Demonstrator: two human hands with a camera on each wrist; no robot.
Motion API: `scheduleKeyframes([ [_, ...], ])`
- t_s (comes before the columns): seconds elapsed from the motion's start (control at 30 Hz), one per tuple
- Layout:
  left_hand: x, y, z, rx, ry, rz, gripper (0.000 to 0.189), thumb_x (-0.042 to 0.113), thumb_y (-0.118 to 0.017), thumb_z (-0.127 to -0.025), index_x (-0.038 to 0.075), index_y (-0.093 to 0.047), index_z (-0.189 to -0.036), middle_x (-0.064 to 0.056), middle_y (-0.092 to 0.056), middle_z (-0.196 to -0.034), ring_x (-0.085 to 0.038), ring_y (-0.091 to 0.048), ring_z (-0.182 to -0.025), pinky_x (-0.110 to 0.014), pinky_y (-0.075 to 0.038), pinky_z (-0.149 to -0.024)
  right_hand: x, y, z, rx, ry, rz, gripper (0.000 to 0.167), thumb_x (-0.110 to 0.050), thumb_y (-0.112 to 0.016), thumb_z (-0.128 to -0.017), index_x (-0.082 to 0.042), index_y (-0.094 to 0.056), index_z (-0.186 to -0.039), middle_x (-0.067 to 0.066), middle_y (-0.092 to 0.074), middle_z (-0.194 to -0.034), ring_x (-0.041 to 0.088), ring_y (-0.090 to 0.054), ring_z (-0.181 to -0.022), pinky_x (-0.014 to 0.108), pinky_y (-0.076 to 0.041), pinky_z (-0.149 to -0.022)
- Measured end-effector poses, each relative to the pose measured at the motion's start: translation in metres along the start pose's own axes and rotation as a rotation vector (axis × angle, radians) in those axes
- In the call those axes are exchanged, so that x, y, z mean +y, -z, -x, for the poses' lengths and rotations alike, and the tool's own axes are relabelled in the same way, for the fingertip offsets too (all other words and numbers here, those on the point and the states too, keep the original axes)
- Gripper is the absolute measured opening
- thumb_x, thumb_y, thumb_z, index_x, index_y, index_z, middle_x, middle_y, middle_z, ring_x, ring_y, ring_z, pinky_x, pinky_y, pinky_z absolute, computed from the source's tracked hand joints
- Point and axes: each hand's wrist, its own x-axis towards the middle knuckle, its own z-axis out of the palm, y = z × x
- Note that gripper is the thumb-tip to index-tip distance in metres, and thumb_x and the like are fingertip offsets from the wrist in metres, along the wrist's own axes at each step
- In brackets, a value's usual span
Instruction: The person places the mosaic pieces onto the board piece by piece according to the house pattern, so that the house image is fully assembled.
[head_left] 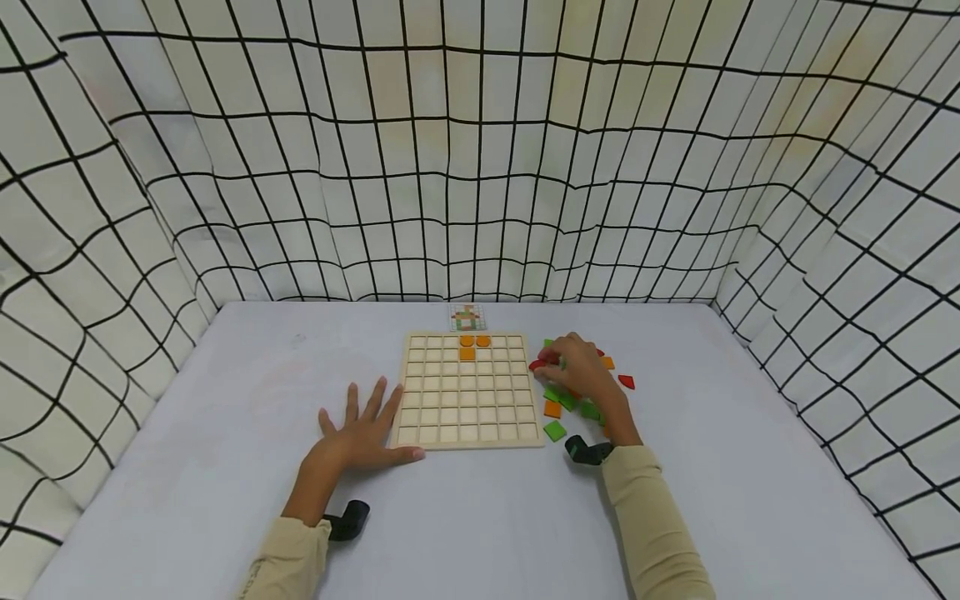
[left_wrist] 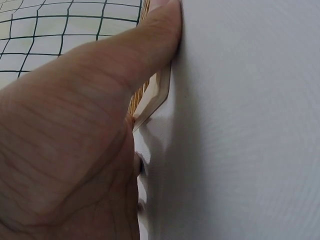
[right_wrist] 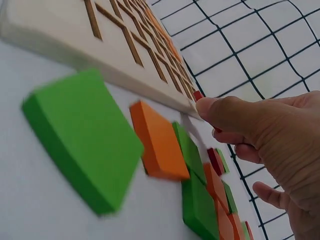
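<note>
A wooden grid board (head_left: pixel 465 444) lies flat on the white table. In its far row sit two rounded orange pieces (head_left: pixel 483 342), with an orange square (head_left: pixel 467 354) just below one of them. My left hand (head_left: pixel 362 440) is spread at the board's near left corner, its thumb (left_wrist: pixel 150 42) along the front edge and its fingers at the left side. Beyond the board's right edge, my right hand (head_left: pixel 585 367) pinches a red piece (right_wrist: pixel 198 94) between thumb and fingers. The hand partly hides that piece's shape.
Loose green, orange and red pieces lie right of the board, among them a green square (head_left: pixel 555 430), an orange square (head_left: pixel 552 409) and a red piece (head_left: pixel 626 382). A small pattern card (head_left: pixel 468 317) lies behind the board. Black netting (head_left: pixel 480 200) over white walls surrounds the table.
</note>
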Motion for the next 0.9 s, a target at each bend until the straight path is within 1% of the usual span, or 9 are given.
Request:
scheduleKeyframes([
  [0.03, 0.0, 0.0, 0.0, 0.0, -0.001, 0.0, 0.113, 0.07, -0.064, -0.078, 0.012, -0.01, -0.158, -0.019, 0.006, -0.164, -0.054, 0.017, -0.144, -0.083, 0.009, -0.098, -0.002, -0.001, -0.002, -0.001, 0.007, -0.01, 0.03, -0.037, -0.074, -0.086, -0.013, -0.075, -0.102, -0.001, -0.067, -0.092, 0.018, -0.051, -0.093, 0.04, -0.039, -0.08],
  [0.13, -0.001, -0.001, -0.001, 0.003, -0.002, -0.002, 0.113, 0.071, -0.064, -0.078, 0.012, -0.01, -0.158, -0.019, 0.006, -0.164, -0.054, 0.017, -0.144, -0.083, 0.009, -0.098, -0.012, -0.007, -0.008, -0.002, 0.035, -0.04, 0.027, -0.037, -0.074, -0.087, -0.013, -0.075, -0.101, -0.001, -0.068, -0.095, 0.018, -0.051, -0.095, 0.041, -0.04, -0.083],
  [0.23, -0.001, -0.002, -0.002, 0.005, -0.003, -0.007, 0.113, 0.071, -0.063, -0.078, 0.012, -0.01, -0.158, -0.019, 0.005, -0.164, -0.054, 0.016, -0.144, -0.083, 0.009, -0.098, -0.023, -0.014, -0.015, 0.021, 0.103, -0.043, 0.024, -0.035, -0.074, -0.087, -0.013, -0.075, -0.097, 0.0, -0.069, -0.096, 0.02, -0.053, -0.097, 0.044, -0.043, -0.083],
  [0.4, 0.0, -0.001, -0.001, 0.003, 0.0, -0.003, 0.113, 0.071, -0.063, -0.078, 0.011, -0.01, -0.158, -0.02, 0.005, -0.164, -0.054, 0.016, -0.144, -0.083, 0.008, -0.099, -0.041, -0.028, -0.03, 0.037, 0.196, -0.044, 0.023, -0.036, -0.075, -0.086, -0.015, -0.075, -0.095, 0.0, -0.071, -0.1, 0.02, -0.055, -0.099, 0.043, -0.045, -0.08],
  [0.57, 0.001, -0.001, -0.001, 0.001, -0.003, 0.0, 0.112, 0.071, -0.063, -0.078, 0.011, -0.011, -0.158, -0.02, 0.004, -0.164, -0.055, 0.016, -0.144, -0.083, 0.008, -0.099, -0.058, -0.04, -0.042, 0.007, 0.226, -0.049, 0.025, -0.038, -0.074, -0.086, -0.016, -0.076, -0.099, 0.002, -0.071, -0.105, 0.021, -0.055, -0.103, 0.044, -0.046, -0.083],
  [0.7, 0.001, -0.002, -0.001, 0.002, -0.002, -0.006, 0.112, 0.071, -0.063, -0.078, 0.011, -0.011, -0.158, -0.02, 0.004, -0.164, -0.055, 0.015, -0.144, -0.083, 0.008, -0.098, -0.07, -0.049, -0.049, -0.01, 0.245, -0.038, 0.029, -0.037, -0.074, -0.087, -0.013, -0.076, -0.104, 0.004, -0.071, -0.108, 0.022, -0.056, -0.104, 0.041, -0.048, -0.085],
  [0.77, 0.0, -0.002, -0.001, 0.002, 0.0, -0.013, 0.113, 0.072, -0.063, -0.078, 0.011, -0.011, -0.158, -0.02, 0.003, -0.164, -0.055, 0.015, -0.144, -0.084, 0.007, -0.098, -0.077, -0.053, -0.053, -0.013, 0.262, -0.016, 0.03, -0.037, -0.072, -0.088, -0.014, -0.076, -0.107, 0.005, -0.071, -0.112, 0.023, -0.057, -0.105, 0.041, -0.049, -0.085],
  [0.9, 0.0, -0.002, -0.001, 0.004, -0.002, -0.017, 0.113, 0.072, -0.062, -0.078, 0.011, -0.011, -0.158, -0.02, 0.003, -0.164, -0.055, 0.015, -0.144, -0.084, 0.007, -0.098, -0.09, -0.06, -0.059, -0.028, 0.257, 0.027, 0.031, -0.039, -0.067, -0.092, -0.017, -0.075, -0.113, 0.004, -0.07, -0.118, 0.024, -0.057, -0.111, 0.044, -0.047, -0.086],
])
